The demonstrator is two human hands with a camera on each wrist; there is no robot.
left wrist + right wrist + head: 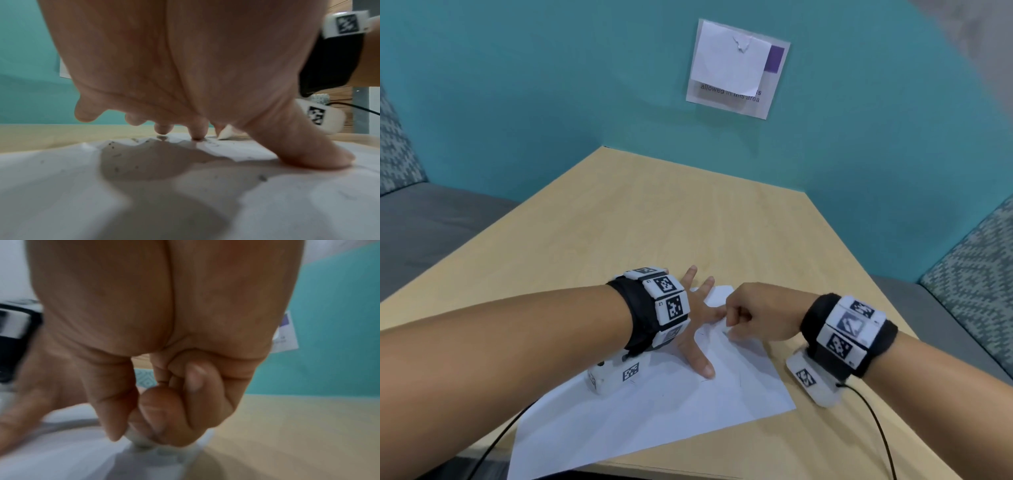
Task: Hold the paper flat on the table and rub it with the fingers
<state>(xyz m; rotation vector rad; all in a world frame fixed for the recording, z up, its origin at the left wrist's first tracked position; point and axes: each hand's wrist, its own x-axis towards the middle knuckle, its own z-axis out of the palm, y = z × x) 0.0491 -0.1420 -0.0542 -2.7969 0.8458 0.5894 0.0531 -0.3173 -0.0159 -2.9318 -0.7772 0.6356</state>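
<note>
Teal wall (pixel 517 102): backs the far side of the table.
Table (pixel 654 222): pale wood-grain laminate; it carries the work.
Sheet of paper (pixel 671 411): white with faint dark specks, lying flat at the near side of the table, its near corner reaching the front edge.
Notice (pixel 736 68): clear-framed sign on the wall, mostly covered by a blank white slip; only "allowed in this area" can be read, beside a purple patch.
Left hand (pixel 695 325): fingers spread and straight, pressing the sheet flat.
Right hand (pixel 756 315): curled, thumb and forefinger pinching the paper at its far end.
Folded corner (pixel 717 296): probably an early fold being set. The next move calls for running the pinch along the crease while the flat palm anchors the sheet.
Wristbands (pixel 671 305): black-and-white square codes; lettering too small to be sure of.
</note>
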